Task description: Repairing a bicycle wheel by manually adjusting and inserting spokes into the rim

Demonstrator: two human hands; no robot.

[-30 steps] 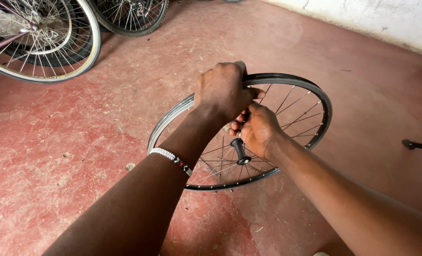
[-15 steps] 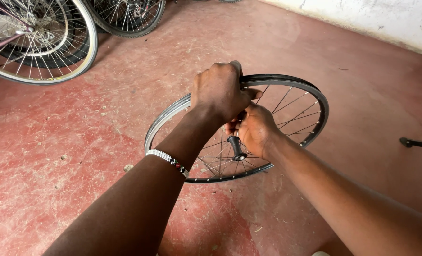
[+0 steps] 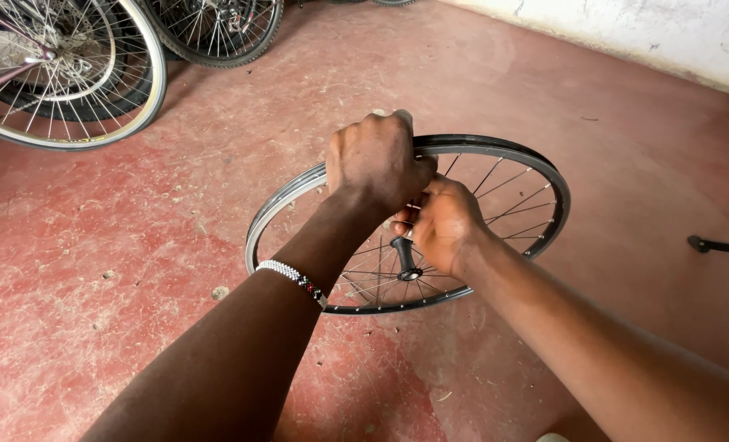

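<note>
A bare bicycle wheel (image 3: 536,176), with a dark rim, thin spokes and a black hub (image 3: 405,258), stands tilted over the red floor in front of me. My left hand (image 3: 378,160) is closed over the top of the rim. Just below it, my right hand (image 3: 440,223) pinches the spokes near the rim, fingers curled tight; whether it holds a small tool is hidden. A beaded bracelet (image 3: 292,278) circles my left wrist.
Bicycle wheels with tyres (image 3: 94,90) lean at the top left, another one (image 3: 217,33) behind them. A white wall (image 3: 626,33) runs along the top right. A dark metal part (image 3: 720,245) lies on the floor at the right.
The view has shifted slightly; both hands keep the same hold on the wheel, which sits a little more to the left in the picture.
</note>
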